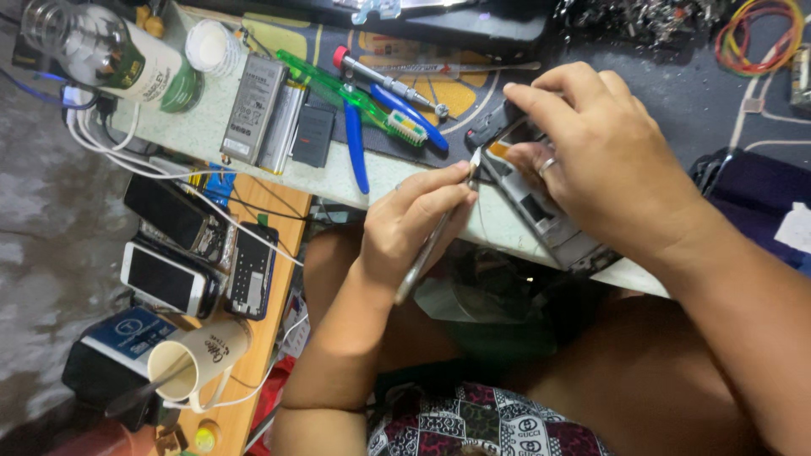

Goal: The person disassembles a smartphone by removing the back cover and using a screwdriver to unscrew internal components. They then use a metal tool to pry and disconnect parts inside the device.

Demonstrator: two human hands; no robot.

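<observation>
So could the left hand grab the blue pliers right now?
Probably not straight away. The left hand is already gripping a thin metal tool, so it is busy. The blue pliers lie uncovered on the table just above it, with nothing between.

Single view only, head-worn camera, so no second view to overlap with. It looks steeply down over the person's own lap onto the near edge of the pale speckled worktop [211, 127]. Frame is rolled: the worktop edge runs diagonally from upper left to lower right. Close range, both hands sit centre frame and fill much of it. Left side of frame catches the lower orange wooden shelf [262, 338] and grey floor [51, 211] beyond.
</observation>
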